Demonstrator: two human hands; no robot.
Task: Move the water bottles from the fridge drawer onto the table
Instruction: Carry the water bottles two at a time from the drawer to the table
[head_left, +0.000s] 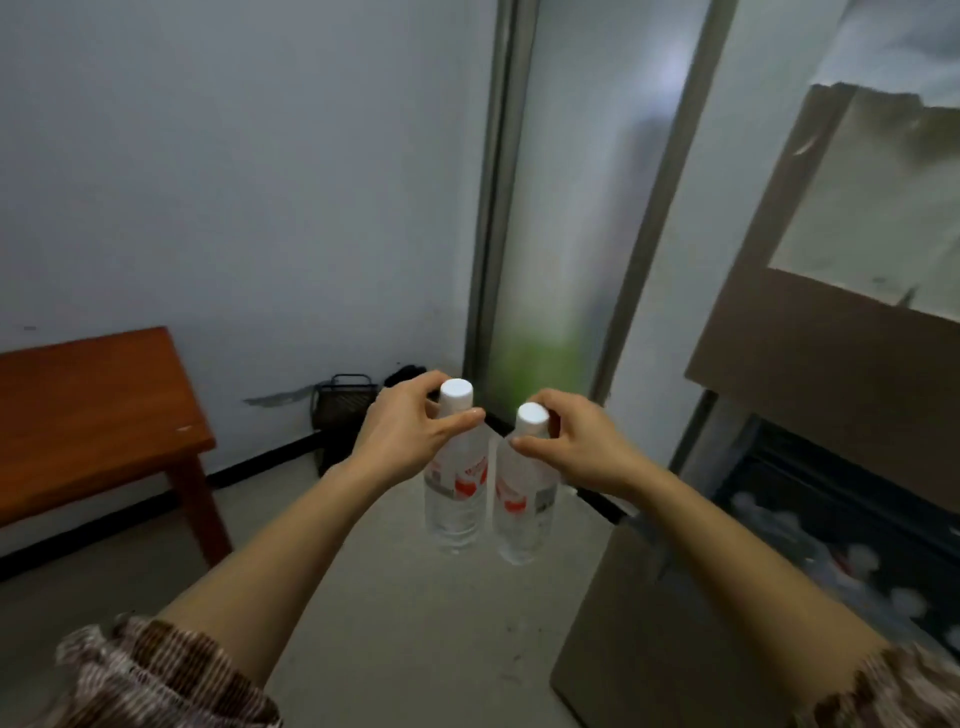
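A: On our right stands the fridge (810, 338), the biggest thing we see. The wooden table (93, 415) sits off to our left against the wall.

B: Low on the right, the fridge drawer (779, 467) is pulled open, with blurred white caps inside.

A: Between the two, above the floor, we carry two water bottles upright, just beside each other and well apart from the table.

B: Our left hand (410, 431) pinches the left bottle (457, 499) at its neck, thumb in front, fingers curled behind. Our right hand (576, 441) grips the right bottle (524, 514) the same way, just under the cap.
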